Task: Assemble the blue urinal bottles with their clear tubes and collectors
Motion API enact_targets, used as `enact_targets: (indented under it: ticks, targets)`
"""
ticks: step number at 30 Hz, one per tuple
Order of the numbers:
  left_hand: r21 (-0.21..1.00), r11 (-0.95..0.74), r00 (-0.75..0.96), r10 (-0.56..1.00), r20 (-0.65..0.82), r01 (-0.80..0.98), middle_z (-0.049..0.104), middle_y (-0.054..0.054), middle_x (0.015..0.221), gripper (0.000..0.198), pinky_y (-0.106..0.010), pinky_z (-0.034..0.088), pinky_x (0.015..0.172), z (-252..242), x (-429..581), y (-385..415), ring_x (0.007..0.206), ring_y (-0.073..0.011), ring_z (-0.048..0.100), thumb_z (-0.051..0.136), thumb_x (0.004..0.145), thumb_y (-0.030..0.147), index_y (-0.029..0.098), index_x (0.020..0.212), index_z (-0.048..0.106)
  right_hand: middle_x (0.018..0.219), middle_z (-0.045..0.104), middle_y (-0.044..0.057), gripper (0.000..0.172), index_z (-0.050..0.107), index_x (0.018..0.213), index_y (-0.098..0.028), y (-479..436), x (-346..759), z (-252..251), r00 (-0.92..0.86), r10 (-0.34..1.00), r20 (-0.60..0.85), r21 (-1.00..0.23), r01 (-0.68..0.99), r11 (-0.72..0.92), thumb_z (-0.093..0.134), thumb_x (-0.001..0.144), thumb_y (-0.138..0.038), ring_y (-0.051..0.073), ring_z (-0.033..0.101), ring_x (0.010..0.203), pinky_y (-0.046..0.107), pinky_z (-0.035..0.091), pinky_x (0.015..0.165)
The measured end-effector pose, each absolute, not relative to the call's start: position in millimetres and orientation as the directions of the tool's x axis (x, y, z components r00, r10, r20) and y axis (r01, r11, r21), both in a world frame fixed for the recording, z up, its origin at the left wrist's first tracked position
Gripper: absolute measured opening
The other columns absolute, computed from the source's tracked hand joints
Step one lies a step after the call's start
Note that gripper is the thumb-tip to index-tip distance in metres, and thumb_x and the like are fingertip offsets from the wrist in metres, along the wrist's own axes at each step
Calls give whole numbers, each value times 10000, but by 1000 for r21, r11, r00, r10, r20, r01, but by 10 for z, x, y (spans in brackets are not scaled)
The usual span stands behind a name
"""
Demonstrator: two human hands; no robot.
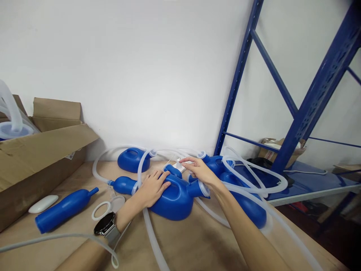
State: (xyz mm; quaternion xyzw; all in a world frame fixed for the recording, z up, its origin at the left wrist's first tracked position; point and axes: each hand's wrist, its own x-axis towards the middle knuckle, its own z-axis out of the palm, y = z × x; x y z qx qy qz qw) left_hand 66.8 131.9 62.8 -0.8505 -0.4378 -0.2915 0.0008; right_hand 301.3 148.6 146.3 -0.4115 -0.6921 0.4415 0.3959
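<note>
My left hand (pixel 152 187) lies flat with fingers spread on a blue plastic jug (pixel 176 197) that rests on its side on the brown tabletop (pixel 197 241). My right hand (pixel 199 170) hovers just beyond the jug's neck, fingers pinched near a small white piece (pixel 180 165); whether it grips anything I cannot make out. Clear flexible tubes (pixel 254 177) loop around both hands. A watch (pixel 105 224) sits on my left wrist.
More blue jugs (pixel 131 159) lie behind and to the right. A blue bottle-shaped part (pixel 63 210), a white oval piece (pixel 43 203) and a clear ring cap (pixel 102 210) lie at left. An open cardboard box (pixel 39 158) stands at left, blue shelving (pixel 307 113) at right.
</note>
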Motion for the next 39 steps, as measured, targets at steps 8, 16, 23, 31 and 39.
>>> enact_targets:
  ticks: [8, 16, 23, 31, 39]
  targets:
    - [266, -615, 447, 750, 487, 742, 630, -90, 1283, 482, -453, 439, 1062, 620, 657, 1334, 1186, -269, 550, 311, 1071, 503, 239, 1411, 527, 467, 288, -135, 520, 705, 979, -129, 1418, 3000, 1537, -330, 927, 177, -978, 44, 202, 829, 660, -521, 42, 161, 440, 238, 91, 444]
    - [266, -580, 414, 771, 484, 770, 626, -103, 1246, 506, -479, 441, 1021, 608, 555, 1405, 1142, -277, 551, 257, 1082, 487, 215, 1426, 509, 489, 190, -151, 488, 664, 1016, -195, 1402, 3535, 1762, -184, 950, 252, -964, -139, 228, 860, 675, -485, 41, 119, 439, 209, 102, 430]
    - [251, -572, 399, 765, 505, 781, 625, -111, 1222, 519, -488, 422, 1028, 570, 614, 1403, 1145, -288, 532, 256, 1080, 491, 207, 1427, 518, 551, 197, -120, 675, 685, 1146, -139, 1160, 4115, 1989, -186, 960, 211, -923, 286, 258, 752, 754, -685, 68, 156, 502, 236, 121, 480]
    - [240, -593, 412, 745, 524, 769, 632, -101, 1204, 497, -467, 436, 1028, 568, 609, 1355, 1130, -273, 544, 273, 1084, 470, 209, 1425, 523, 870, 652, 68, 552, 664, 1269, -191, 1341, 3999, 1813, -203, 947, 251, -522, 795, 309, 513, 928, -598, 237, 599, 790, 348, 465, 729]
    - [255, -604, 407, 737, 539, 755, 631, -97, 1188, 499, -467, 444, 1034, 569, 601, 1349, 1111, -267, 547, 276, 1080, 478, 234, 1442, 518, 1122, 652, 75, 565, 456, 1465, -259, 1057, 3570, 1822, -427, 876, 224, -378, 790, 482, 498, 974, -536, 261, 628, 1047, 364, 468, 901]
